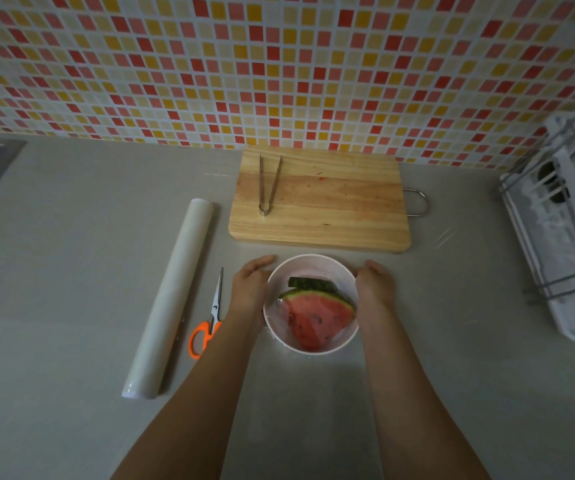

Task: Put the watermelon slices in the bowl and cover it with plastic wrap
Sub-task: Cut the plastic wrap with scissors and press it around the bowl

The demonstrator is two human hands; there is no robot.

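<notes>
Against the smooth round white bowl (pixel 313 263), left hand (pixel 249 289) and right hand (pixel 374 285) press flat-palmed.

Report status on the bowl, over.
Left hand, right hand open, pressed to sides of the bowl. Watermelon slices inside, plastic wrap sheet draped over. Scissors beside left wrist, not blocking.
</notes>
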